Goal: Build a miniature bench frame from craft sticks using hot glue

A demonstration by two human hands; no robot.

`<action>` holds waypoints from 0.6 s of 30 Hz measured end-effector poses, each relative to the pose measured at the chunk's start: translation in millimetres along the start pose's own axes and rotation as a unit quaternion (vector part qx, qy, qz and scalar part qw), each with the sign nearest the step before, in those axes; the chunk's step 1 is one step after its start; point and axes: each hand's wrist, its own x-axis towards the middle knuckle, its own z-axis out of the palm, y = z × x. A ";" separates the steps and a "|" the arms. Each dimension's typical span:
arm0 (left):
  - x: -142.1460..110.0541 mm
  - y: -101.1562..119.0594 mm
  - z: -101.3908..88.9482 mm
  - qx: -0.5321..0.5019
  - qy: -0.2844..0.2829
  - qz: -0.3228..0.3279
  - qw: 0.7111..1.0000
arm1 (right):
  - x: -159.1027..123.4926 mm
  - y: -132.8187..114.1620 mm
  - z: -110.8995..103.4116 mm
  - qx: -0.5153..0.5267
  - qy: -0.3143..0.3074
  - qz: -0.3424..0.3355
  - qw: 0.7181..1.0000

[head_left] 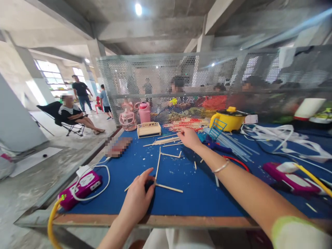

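My left hand rests on the blue table near the front edge, fingers curled down onto the near corner of a frame of glued thin wooden sticks. My right hand stretches far forward to a loose pile of wooden sticks at mid-table, fingers bent over them; whether it grips one is hidden. A silver bangle sits on that wrist.
A small wooden stick model, pink bottles, a yellow pot, a blue glue gun, white straps and magenta power banks lie around. A perforated metal screen backs the table; people sit behind it and at left.
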 end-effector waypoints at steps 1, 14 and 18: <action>0.4 -0.9 0.2 -0.010 0.010 -0.004 1.000 | -12.3 -6.9 -9.5 0.011 0.011 -0.004 1.000; -21.5 6.9 -18.1 0.070 -0.007 0.021 0.997 | -155.4 -63.6 -16.7 0.133 -0.056 -0.062 0.988; -22.5 15.8 -17.6 0.098 -0.060 0.050 0.992 | -161.3 -62.2 -8.5 0.179 -0.048 0.009 0.983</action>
